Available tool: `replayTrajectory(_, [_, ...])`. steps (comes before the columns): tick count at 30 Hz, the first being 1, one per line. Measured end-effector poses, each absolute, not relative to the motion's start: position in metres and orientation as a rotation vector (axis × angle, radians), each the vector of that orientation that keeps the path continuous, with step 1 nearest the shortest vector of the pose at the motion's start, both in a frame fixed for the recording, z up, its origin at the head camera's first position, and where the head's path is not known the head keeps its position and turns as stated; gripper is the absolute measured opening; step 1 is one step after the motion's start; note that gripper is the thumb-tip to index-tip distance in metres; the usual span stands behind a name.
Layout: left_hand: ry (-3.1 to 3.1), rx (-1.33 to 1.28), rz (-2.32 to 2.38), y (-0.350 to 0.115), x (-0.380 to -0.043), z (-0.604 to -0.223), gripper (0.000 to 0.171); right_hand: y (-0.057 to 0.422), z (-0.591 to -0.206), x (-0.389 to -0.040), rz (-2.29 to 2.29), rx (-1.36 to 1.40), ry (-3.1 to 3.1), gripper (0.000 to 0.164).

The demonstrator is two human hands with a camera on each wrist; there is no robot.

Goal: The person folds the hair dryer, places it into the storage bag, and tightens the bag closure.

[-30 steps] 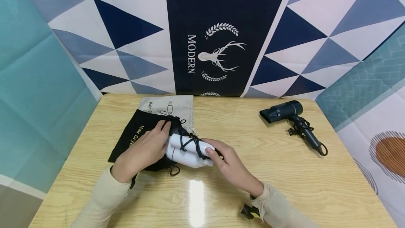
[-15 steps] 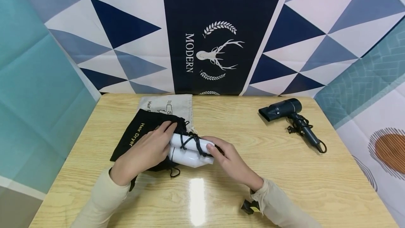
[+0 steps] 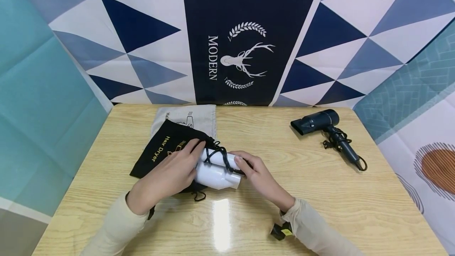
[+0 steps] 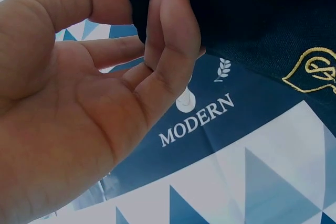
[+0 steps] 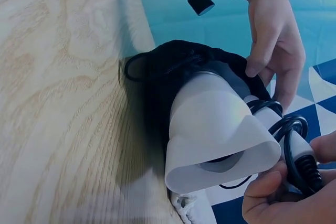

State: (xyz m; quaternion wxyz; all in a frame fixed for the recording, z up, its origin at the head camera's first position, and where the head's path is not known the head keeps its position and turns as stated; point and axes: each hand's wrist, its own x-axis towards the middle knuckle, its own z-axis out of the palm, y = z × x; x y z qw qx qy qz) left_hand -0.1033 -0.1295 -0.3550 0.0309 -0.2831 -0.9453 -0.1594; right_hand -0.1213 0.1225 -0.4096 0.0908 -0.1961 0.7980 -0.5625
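Sliding rightward since the earlier frame, the soft black drawstring bag (image 3: 167, 141) and the left hand (image 3: 172, 172) are covering slightly more of the white hair dryer (image 3: 214, 176), whose smooth barrel is protruding from the bag's mouth, nozzle flaring flat and oval. Black cord (image 5: 290, 124) is looping round its handle. Behind this dryer, a pale cloth pouch (image 3: 202, 115) is lying partly under the bag; well to its right, a black hair dryer (image 3: 316, 122) is resting on the wood-grained bench (image 3: 320, 200). Left fingers are pinching the bag's rim; the right hand's (image 3: 261, 179) are pinching the handle's end, forearms converging.
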Motion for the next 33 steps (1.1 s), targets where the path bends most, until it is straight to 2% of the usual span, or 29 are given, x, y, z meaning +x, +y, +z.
replayTrajectory(11, [-2.862, -0.902, -0.538, -0.123, -0.098, -0.358, 0.064, 0.123, -0.406, -0.120, -1.805, -0.366, 2.197, 0.043])
replayTrajectory(17, [-2.858, -0.874, -0.471, -0.125, -0.098, -0.360, 0.062, 0.122, -0.401, -0.110, -1.671, -0.691, 2.457, 0.032])
replayTrajectory(21, [-2.879, -0.883, -0.468, -0.128, -0.099, -0.358, 0.061, 0.121, -0.400, -0.106, -1.560, -0.894, 2.572, 0.031])
replayTrajectory(27, [-2.912, -0.888, -0.472, -0.129, -0.100, -0.351, 0.065, 0.122, -0.398, -0.106, -1.494, -0.984, 2.597, 0.031])
replayTrajectory(33, [-2.914, -0.982, -0.510, -0.123, -0.096, -0.351, 0.063, 0.122, -0.399, -0.108, -1.486, -0.901, 2.541, 0.032])
